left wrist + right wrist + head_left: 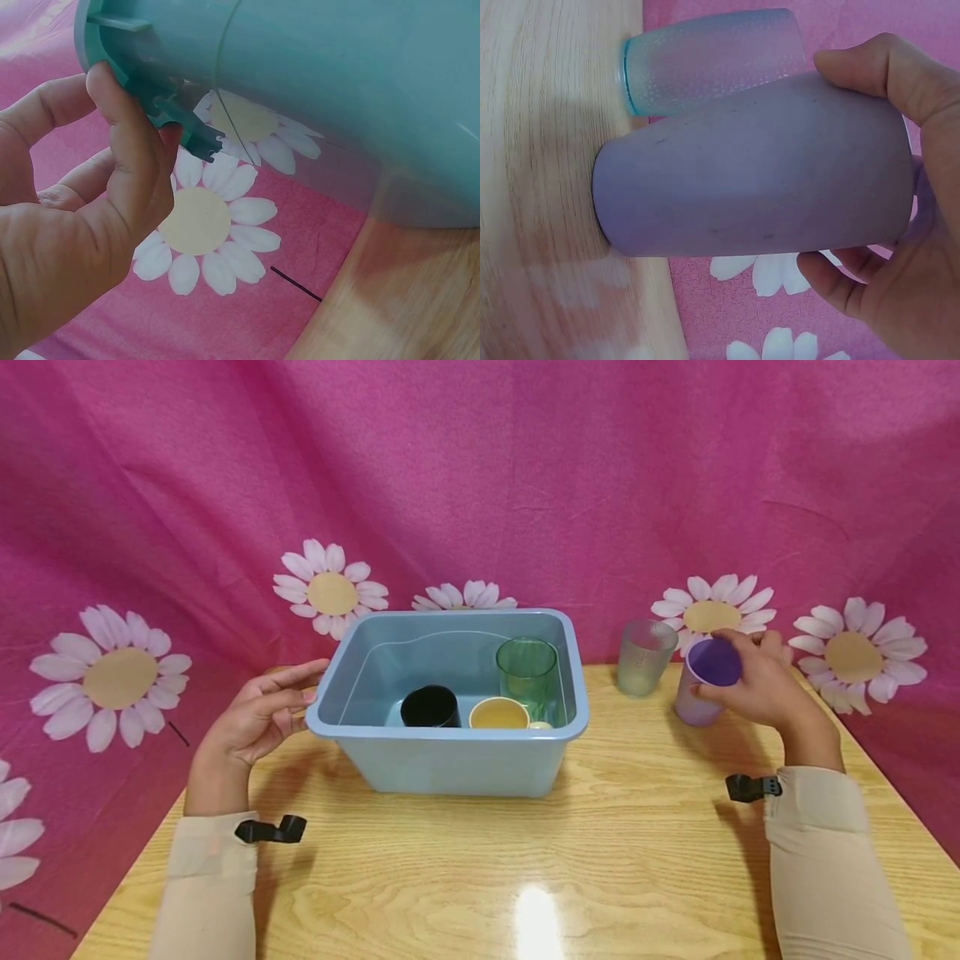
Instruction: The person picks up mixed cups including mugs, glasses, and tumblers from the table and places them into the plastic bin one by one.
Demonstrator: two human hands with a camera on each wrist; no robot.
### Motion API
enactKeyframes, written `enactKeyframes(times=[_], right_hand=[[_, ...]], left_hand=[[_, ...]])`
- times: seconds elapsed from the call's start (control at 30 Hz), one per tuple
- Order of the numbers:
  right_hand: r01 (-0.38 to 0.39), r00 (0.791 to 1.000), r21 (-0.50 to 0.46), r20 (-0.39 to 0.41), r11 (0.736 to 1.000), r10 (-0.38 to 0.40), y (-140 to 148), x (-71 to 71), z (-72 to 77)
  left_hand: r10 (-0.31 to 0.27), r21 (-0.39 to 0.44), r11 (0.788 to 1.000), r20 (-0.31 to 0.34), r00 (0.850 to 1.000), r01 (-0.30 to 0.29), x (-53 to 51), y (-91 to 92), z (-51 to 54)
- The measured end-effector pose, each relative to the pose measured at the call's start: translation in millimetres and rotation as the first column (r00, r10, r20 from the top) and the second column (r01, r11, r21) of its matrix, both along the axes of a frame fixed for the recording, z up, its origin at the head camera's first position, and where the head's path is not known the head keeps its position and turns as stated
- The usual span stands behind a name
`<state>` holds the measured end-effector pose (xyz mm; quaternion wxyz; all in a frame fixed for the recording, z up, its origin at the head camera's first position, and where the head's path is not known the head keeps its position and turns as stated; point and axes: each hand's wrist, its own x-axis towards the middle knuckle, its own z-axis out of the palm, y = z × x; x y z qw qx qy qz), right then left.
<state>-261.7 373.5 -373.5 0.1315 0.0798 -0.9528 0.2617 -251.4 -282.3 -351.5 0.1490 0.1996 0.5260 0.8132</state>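
A purple cup [697, 703] stands upright on the table at the right, and my right hand [767, 681] grips it near the rim. In the right wrist view the thumb and fingers lie on opposite sides of the purple cup [757, 180]. My left hand [258, 714] holds the left rim of the blue tub [450, 764]; in the left wrist view its fingers curl at the rim. Inside the tub are a black cup [430, 706], a yellow cup [500, 714] and a green clear glass [527, 668].
A frosted clear glass [645, 658] stands behind and left of the purple cup. The wooden table [465, 868] reaches back to a pink flowered cloth [480, 485]. Black wrist mounts [752, 787] sit on both sleeves.
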Motion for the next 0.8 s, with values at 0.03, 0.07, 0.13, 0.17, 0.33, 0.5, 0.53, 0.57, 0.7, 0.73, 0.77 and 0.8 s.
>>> enactKeyframes(times=[0.03,0.07,0.13,0.17,0.33,0.5,0.53,0.57,0.7,0.73,0.77,0.8], right_hand=[[-0.001,1.000,0.001,-0.001,1.000,0.001,-1,0.1,0.5],[0.000,1.000,0.000,-0.001,1.000,0.000,-1,0.4,1.0],[0.002,1.000,0.000,0.002,1.000,-0.002,-2,0.7,1.8],[0.002,1.000,-0.001,0.005,1.000,-0.002,-2,0.7,2.3],[0.003,1.000,0.007,0.010,1.000,-0.003,-3,-1.0,5.7],[0.002,1.000,0.021,0.017,1.000,-0.002,-4,-2.6,7.9],[0.000,1.000,0.021,0.022,1.000,-0.001,-5,-2.3,8.3],[-0.001,1.000,0.019,0.027,1.000,0.000,-5,-1.7,8.9],[0.005,0.999,0.017,0.038,1.000,-0.006,-8,1.0,12.8],[0.006,0.999,0.014,0.039,1.000,-0.006,-8,1.5,14.0],[0.006,0.999,0.012,0.034,1.000,-0.006,-8,1.6,14.9],[0.007,0.999,0.011,0.032,1.000,-0.007,-9,1.6,15.5]], left_hand=[[0.002,-0.001,1.000,0.000,1.000,-0.002,0.2,-0.2,0.1],[0.002,-0.002,1.000,-0.001,1.000,-0.002,0.4,-0.4,0.2],[0.003,-0.004,1.000,-0.001,1.000,-0.003,0.7,-0.5,0.4],[0.003,-0.004,1.000,-0.001,1.000,-0.003,0.7,-0.6,0.5],[0.009,-0.006,1.000,0.000,1.000,-0.009,0.6,-0.4,0.3],[0.015,-0.013,1.000,0.006,1.000,-0.015,0.8,-1.1,0.0],[0.016,-0.016,1.000,0.008,1.000,-0.016,0.9,-1.1,-0.1],[0.018,-0.019,1.000,0.009,1.000,-0.018,0.9,-1.2,-0.1],[0.020,-0.026,0.999,0.007,1.000,-0.020,0.5,-1.5,0.1],[0.019,-0.027,0.999,0.004,1.000,-0.018,0.5,-1.6,0.1],[0.017,-0.026,1.000,0.003,1.000,-0.017,0.5,-1.8,0.1],[0.015,-0.024,1.000,0.003,1.000,-0.015,0.7,-2.1,0.1]])
